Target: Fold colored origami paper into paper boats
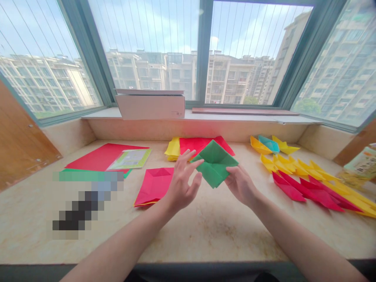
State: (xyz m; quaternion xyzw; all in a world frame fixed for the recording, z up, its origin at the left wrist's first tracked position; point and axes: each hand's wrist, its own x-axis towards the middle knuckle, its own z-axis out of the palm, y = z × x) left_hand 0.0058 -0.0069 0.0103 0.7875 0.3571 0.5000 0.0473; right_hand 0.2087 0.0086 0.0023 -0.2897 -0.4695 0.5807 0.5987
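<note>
A folded green paper square (214, 166), creased and turned to a diamond, is held up above the counter. My right hand (239, 182) pinches its right corner between thumb and fingers. At its left edge my left hand (185, 180) is open with the fingers spread; whether a fingertip touches the paper I cannot tell. Behind the left hand lie folded red sheets (154, 184) with a yellow edge showing beneath. Farther back are more red paper (196, 145) and yellow paper (172, 149), partly hidden by the green piece.
Yellow paper boats (282, 164), red paper boats (317, 194) and a blue boat (268, 143) stand at the right, near a plastic container (360, 166). Left are red sheets (94, 156), a clear packet (131, 158) and a blurred-out object (85, 205). A white box (151, 105) sits on the sill.
</note>
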